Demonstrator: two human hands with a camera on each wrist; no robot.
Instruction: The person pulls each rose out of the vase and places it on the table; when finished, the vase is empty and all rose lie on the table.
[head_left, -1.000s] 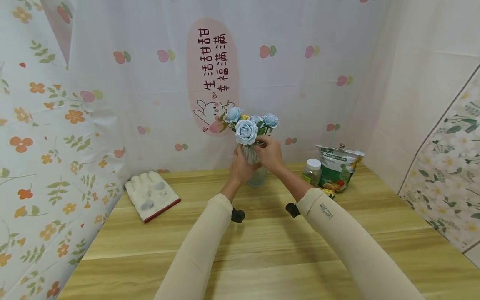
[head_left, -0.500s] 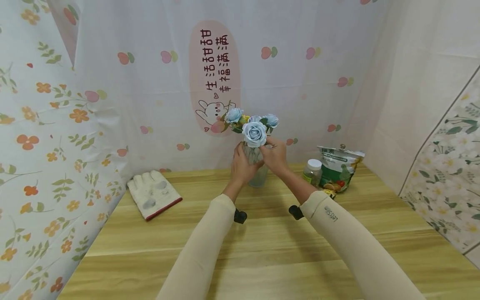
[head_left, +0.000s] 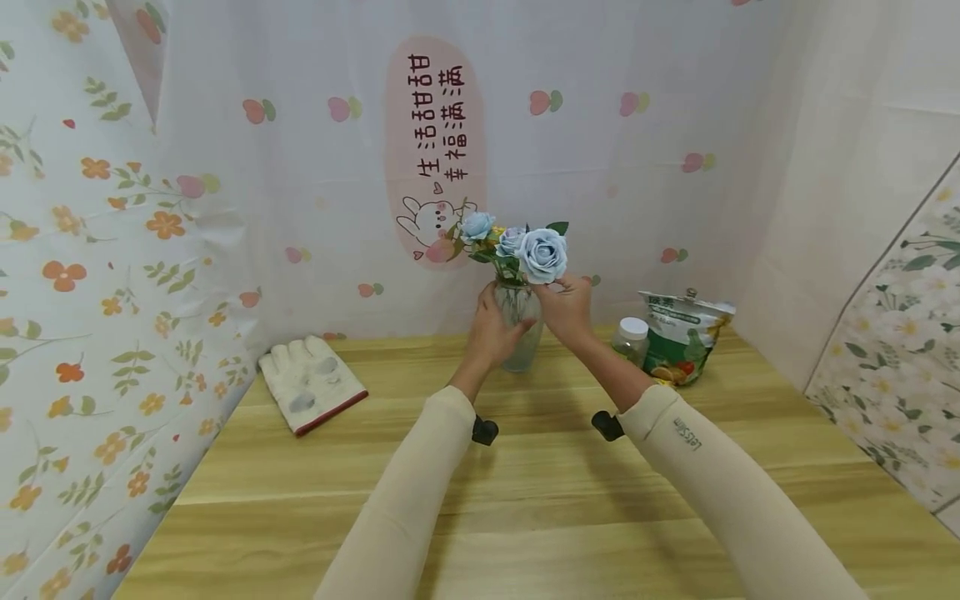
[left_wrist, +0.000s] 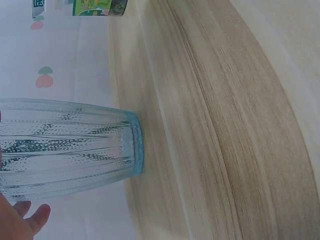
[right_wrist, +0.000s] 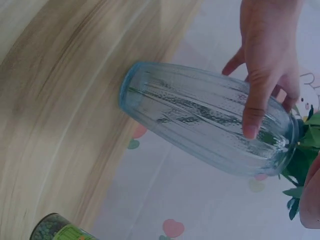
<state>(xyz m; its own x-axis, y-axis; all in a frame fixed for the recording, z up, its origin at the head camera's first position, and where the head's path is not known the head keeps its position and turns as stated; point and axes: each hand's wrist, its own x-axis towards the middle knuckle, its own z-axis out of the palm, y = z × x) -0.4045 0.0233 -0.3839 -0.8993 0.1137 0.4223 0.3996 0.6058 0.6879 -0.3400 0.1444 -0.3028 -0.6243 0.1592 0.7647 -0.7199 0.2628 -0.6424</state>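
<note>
A clear ribbed glass vase (head_left: 522, 354) stands upright near the back of the wooden table, with artificial blue roses (head_left: 477, 226) and green leaves at its mouth. My left hand (head_left: 487, 333) grips the vase's upper part from the left; in the right wrist view its thumb (right_wrist: 254, 117) lies across the glass (right_wrist: 200, 117). Just right of the rim, my right hand (head_left: 567, 310) pinches a large light blue rose (head_left: 543, 255) right under its bloom. The pinching fingertips are mostly hidden by the bloom. In the right wrist view only an edge of the right hand (right_wrist: 311, 200) appears, near the leaves (right_wrist: 300, 160).
A white-lidded jar (head_left: 632, 340) and a green and silver pouch (head_left: 684, 337) stand right of the vase. A pale work glove (head_left: 311, 383) with a red hem lies at the left on the table (head_left: 525, 517). A printed curtain (head_left: 322, 208) hangs behind.
The large rose and my right hand have moved to the right, from in front of the other blooms to the vase's right side. More of the vase shows; the left hand keeps holding it.
</note>
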